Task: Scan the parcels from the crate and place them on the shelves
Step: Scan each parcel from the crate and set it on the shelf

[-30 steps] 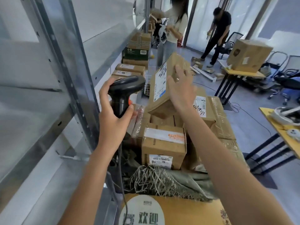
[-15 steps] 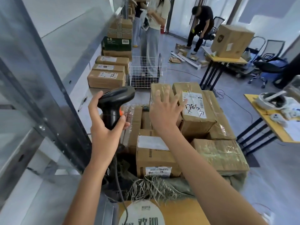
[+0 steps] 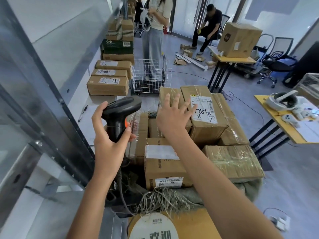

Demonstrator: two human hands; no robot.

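Cardboard parcels point(image 3: 165, 166) fill the crate point(image 3: 120, 209). The left hand point(image 3: 110, 135) grips a scanner point(image 3: 120, 111). The right hand point(image 3: 172, 114), fingers point(image 3: 176, 99) spread and released, is over a taped parcel point(image 3: 170, 94).

Shelf point(image 3: 103, 104) left of piled parcels point(image 3: 203, 118)

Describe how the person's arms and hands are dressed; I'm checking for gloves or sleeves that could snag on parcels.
Both forearms are bare right to the bottom edge of the picture, with no sleeves in view. The left hand and right hand wear no gloves. No watch, wristband or ring shows on either.
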